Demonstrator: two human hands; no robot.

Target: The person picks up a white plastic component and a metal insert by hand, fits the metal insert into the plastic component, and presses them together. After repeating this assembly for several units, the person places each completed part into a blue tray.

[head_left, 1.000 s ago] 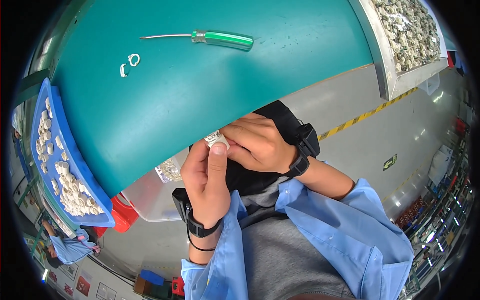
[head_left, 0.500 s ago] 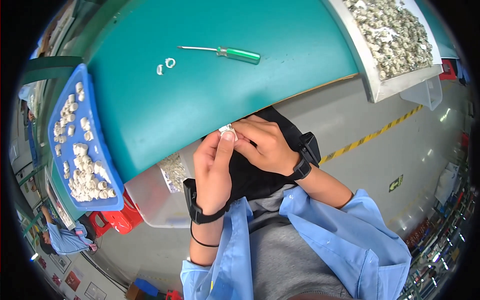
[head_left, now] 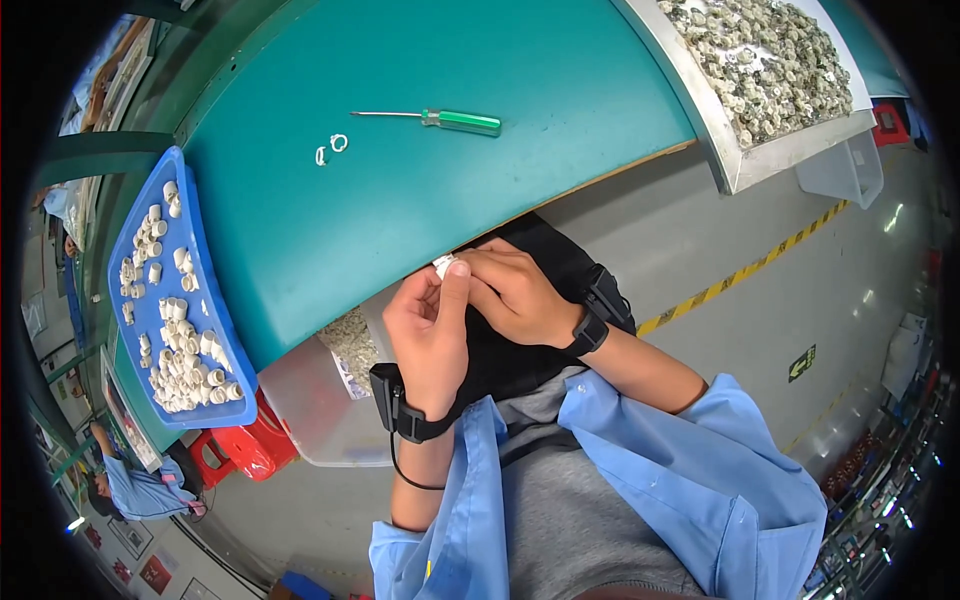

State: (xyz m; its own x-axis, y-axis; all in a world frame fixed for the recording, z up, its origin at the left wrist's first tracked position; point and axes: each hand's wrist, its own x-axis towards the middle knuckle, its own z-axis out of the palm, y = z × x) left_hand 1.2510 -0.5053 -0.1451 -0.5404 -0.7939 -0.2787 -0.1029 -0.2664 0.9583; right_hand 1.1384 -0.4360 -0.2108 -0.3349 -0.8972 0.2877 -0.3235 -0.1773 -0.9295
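Head: screwdriver (head_left: 460, 122), rings (head_left: 338, 143) on table (head_left: 280, 250) | blue tray (head_left: 190, 230): white parts (head_left: 188, 372); metal tray (head_left: 695, 105): pale bits (head_left: 765, 80) | your left hand (head_left: 430, 325) pinches white piece (head_left: 443, 265); right hand (head_left: 525, 300) against it, grip unclear

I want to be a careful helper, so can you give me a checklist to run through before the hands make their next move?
1. White part gripped: ok, the left hand pinches it, thumb on top.
2. Right hand close by: ok, it is right beside the part.
3. Inside of the part: cannot tell, it is mostly hidden.
4. Screwdriver out of the way: ok, it lies on the green table, apart from both hands.
5. Two white rings in sight: ok, they lie near the screwdriver's tip.
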